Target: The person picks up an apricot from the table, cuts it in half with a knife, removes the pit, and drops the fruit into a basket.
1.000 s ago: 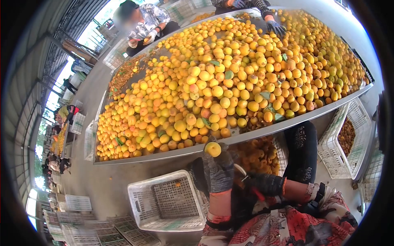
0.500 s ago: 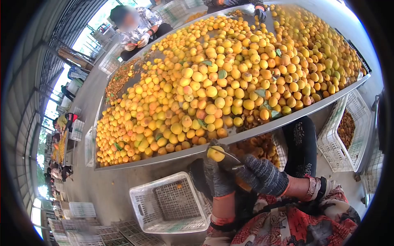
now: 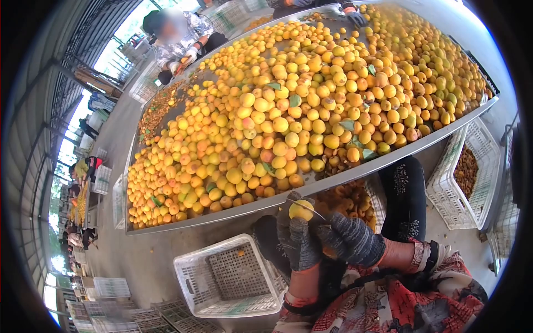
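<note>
In a dark grey knitted glove, my left hand grips a yellow apricot between thumb and fingers, just off the table's near edge. My right hand, gloved alike, is closed around a small knife. Its thin blade lies across the upper side of the apricot. The knife's handle is hidden inside the right glove. Beyond both hands, a heap of apricots covers the metal-edged table, with a few green leaves among the fruit.
An almost bare white plastic crate stands at lower left. Under the table edge, halved apricots fill another crate. A third crate at right holds darker pieces. Across the table sits a co-worker; another person's gloved hand reaches onto it.
The knife blade has shifted across the top of the apricot, and my left fingers have moved around the fruit. The whole view has shifted slightly. The other person's gloved hand has lowered onto the table.
</note>
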Demonstrator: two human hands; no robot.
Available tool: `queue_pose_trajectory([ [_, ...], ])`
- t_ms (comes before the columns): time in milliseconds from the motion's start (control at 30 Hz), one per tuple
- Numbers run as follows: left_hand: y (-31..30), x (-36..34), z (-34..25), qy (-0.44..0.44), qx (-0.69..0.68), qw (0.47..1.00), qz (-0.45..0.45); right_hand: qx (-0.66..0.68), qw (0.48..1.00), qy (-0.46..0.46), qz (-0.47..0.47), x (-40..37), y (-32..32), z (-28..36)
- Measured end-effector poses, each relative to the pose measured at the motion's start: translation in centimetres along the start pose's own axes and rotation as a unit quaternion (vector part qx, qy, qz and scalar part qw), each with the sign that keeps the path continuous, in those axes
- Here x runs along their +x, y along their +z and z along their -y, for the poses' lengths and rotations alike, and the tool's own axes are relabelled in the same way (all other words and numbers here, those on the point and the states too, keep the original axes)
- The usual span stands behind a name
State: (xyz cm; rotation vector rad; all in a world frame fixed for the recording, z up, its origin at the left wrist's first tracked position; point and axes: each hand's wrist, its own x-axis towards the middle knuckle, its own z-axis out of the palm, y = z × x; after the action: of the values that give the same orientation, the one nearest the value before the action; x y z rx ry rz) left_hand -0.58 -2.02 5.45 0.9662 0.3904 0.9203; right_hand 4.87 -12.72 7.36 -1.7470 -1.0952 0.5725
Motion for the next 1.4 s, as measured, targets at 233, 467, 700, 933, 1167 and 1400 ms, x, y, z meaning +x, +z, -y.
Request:
queue_pose_trajectory([
  [233,-3.3,1.9,-3.1,-0.079,0.185,0.965,0.168,-0.227,0.918,-0.320,-0.063,1.1,-2.8,-0.9],
  [467,0.8,0.1,-1.7,-0.053,0.039,0.997,-0.050,-0.114,0.971,-0.195,-0.075,1.1,0.6,-1.0],
  [700,-1.1,0.7,-0.8,-0.118,0.035,0.992,0.026,0.159,0.986,0.031,0.029,0.3,-0.5,-1.1],
  [933,0.2,0.7,-2.7,-0.080,0.142,0.986,0.048,-0.274,0.933,-0.231,0.032,0.6,-2.3,-1.0],
  [1167,0.4,0.3,-1.6,-0.095,0.190,0.977,0.009,-0.075,0.996,-0.058,0.002,0.7,-0.6,-1.2],
  [1400,-0.4,1.1,-2.1,0.063,0.339,0.929,0.134,-0.134,0.968,-0.200,-0.063,0.3,-1.8,-1.2],
])
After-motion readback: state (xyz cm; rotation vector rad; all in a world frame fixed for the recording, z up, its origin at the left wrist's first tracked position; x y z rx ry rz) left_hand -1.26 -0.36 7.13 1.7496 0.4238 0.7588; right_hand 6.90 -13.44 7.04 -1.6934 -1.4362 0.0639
